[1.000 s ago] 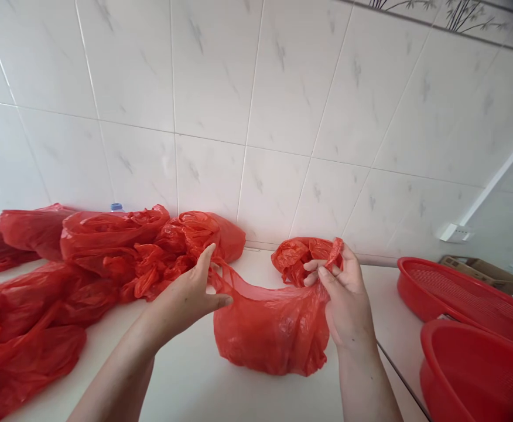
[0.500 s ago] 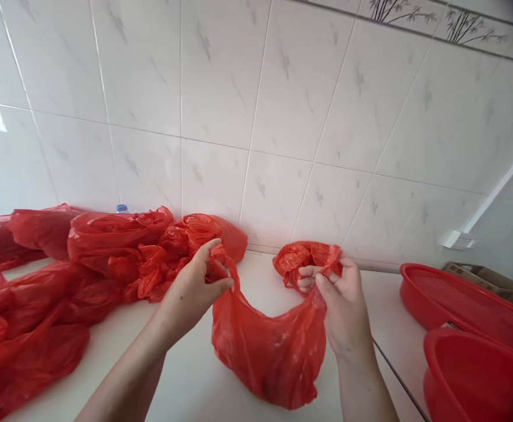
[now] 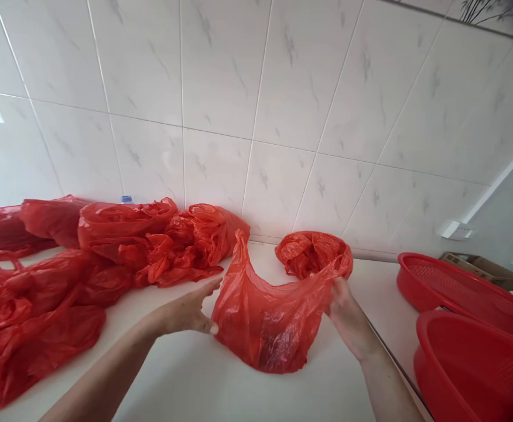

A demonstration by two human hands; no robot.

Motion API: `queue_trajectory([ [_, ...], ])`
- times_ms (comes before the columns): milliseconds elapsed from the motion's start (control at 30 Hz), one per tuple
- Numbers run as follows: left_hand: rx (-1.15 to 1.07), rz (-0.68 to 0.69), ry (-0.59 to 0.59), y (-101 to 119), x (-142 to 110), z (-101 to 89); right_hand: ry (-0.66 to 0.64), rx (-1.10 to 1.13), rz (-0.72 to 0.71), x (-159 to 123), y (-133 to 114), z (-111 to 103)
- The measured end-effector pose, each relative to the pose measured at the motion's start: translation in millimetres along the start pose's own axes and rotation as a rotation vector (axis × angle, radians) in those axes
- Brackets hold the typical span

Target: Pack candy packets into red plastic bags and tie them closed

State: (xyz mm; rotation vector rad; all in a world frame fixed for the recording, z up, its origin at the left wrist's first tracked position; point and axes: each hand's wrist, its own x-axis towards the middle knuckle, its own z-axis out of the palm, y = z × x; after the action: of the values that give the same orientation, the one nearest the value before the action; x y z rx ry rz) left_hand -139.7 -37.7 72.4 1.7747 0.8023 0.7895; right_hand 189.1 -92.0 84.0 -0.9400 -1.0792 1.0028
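A thin red plastic bag [image 3: 267, 319] lies before me on the white tabletop, its left handle pointing away toward the wall. Something darker shows through its lower part. My left hand [image 3: 190, 310] is open at the bag's left side, with thumb and fingers apart and the thumb tip close to its edge. At the opposite side, my right hand [image 3: 342, 305] touches the bag's right edge. Motion blur and the plastic obscure its fingers, so I cannot see whether they grip. Directly behind is a bunched red bag [image 3: 303, 243], overlapped by the front bag's right corner.
Several crumpled red bags [image 3: 120, 234] are heaped on the left, with a blue bottle cap [image 3: 126, 199] behind them. Two red plastic baskets [image 3: 430, 351] stand at right. Beyond them are a cardboard box [image 3: 485, 272] and a wall socket [image 3: 457, 230]. Tiled wall [image 3: 221, 170] closes the back.
My left hand has let go of the left handle and moved down to the bag's side, opening. The bag has settled onto the tabletop. My right hand has moved slightly lower.
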Motion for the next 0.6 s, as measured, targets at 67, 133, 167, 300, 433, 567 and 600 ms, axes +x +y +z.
queue_trajectory([
  [67,-0.17,0.027,-0.126,-16,2,17.0,-0.178,-0.044,0.108,-11,18,-3],
  [133,-0.304,0.081,-0.184,-21,8,38.6,-0.399,-0.08,0.177,-19,32,6],
  [167,-0.351,0.11,-0.185,-22,13,49.7,-0.485,-0.095,0.18,-20,37,14],
  [300,-0.436,0.115,-0.015,-24,35,86.5,-0.389,-0.269,0.083,-11,57,52],
  [433,-0.415,0.038,0.191,-40,51,105.9,-0.131,-0.378,0.094,1,82,68],
  [567,-0.425,-0.018,0.311,-52,55,113.7,-0.063,-0.356,0.068,2,98,63],
  [600,-0.436,-0.028,0.318,-54,54,114.3,-0.063,-0.347,0.064,1,100,61],
])
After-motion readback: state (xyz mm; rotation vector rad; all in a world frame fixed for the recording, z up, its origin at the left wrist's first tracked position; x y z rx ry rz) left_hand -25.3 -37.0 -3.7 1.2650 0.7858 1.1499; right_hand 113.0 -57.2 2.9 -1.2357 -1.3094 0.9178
